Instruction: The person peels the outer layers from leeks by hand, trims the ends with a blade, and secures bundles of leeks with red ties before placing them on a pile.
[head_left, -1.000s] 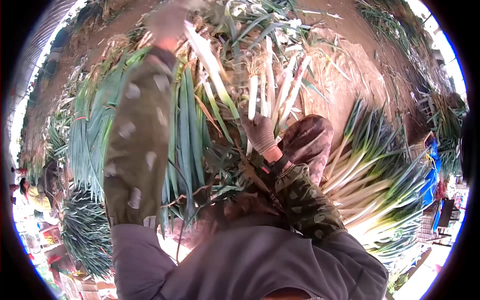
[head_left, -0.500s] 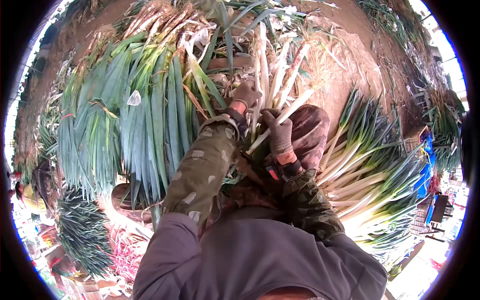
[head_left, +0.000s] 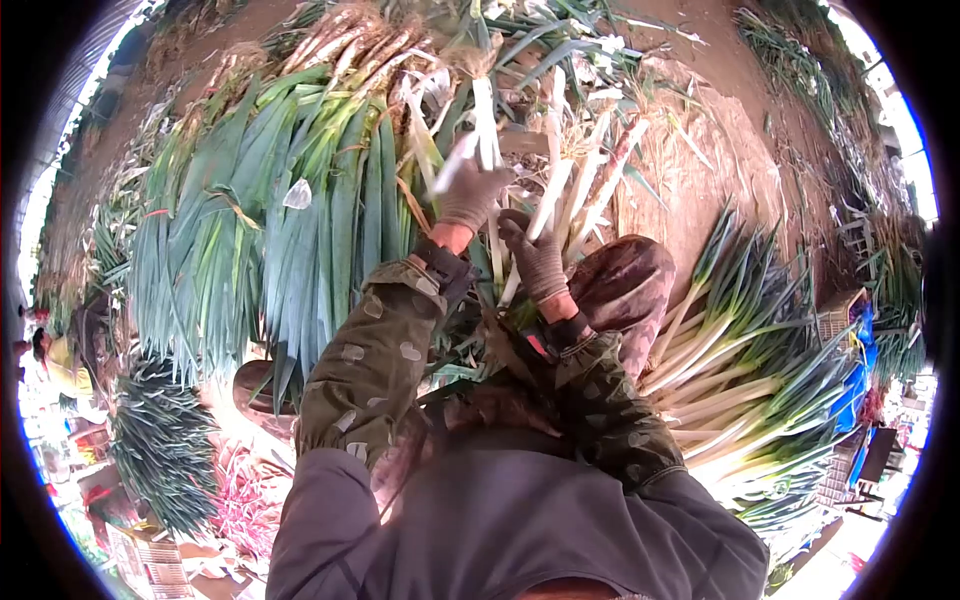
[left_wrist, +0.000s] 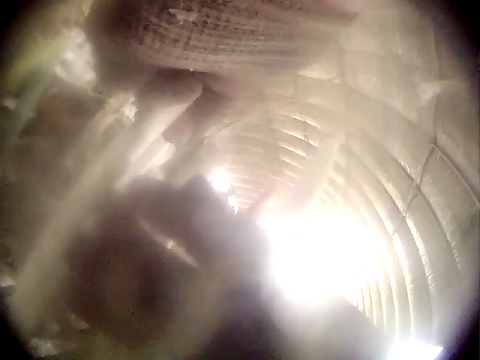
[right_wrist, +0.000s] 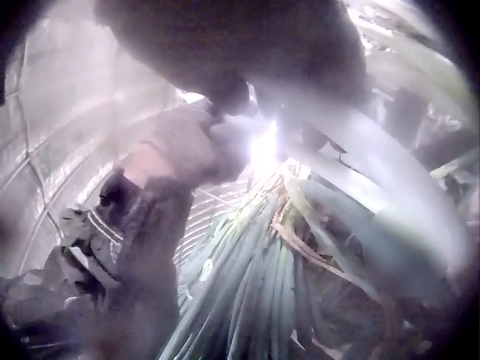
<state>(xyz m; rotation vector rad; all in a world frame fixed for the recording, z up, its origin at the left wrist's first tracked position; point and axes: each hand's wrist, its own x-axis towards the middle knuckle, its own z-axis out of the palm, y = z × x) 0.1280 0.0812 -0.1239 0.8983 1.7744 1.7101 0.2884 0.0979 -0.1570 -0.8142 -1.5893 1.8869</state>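
Note:
My gloved right hand [head_left: 537, 258] grips a leek [head_left: 550, 200], its white stalk slanting up beyond the fingers. In the right wrist view this hand [right_wrist: 247, 45] is a dark shape at the top, beside a blurred pale stalk [right_wrist: 360, 142]. Up and left of it is my gloved left hand [head_left: 472, 197], blurred, with a whitish streak [head_left: 457, 162] at its fingers; whether it holds that cannot be told. White leek stalks [head_left: 600, 190] lie just beyond the right hand. The left wrist view shows part of the left glove [left_wrist: 225, 34], too blurred to read the fingers.
A wide heap of green-topped leeks [head_left: 320, 220] lies on the left. Cleaner white-stalked leeks [head_left: 730, 375] fan out at the right, past my knee [head_left: 625, 285]. Loose leaves and roots litter the ground ahead, beside a tan sheet [head_left: 710, 160].
My left hand went from the far left heap to beside the right hand, then moved slightly up and left. The right hand's leek, which slanted right half a second ago, now points more upward.

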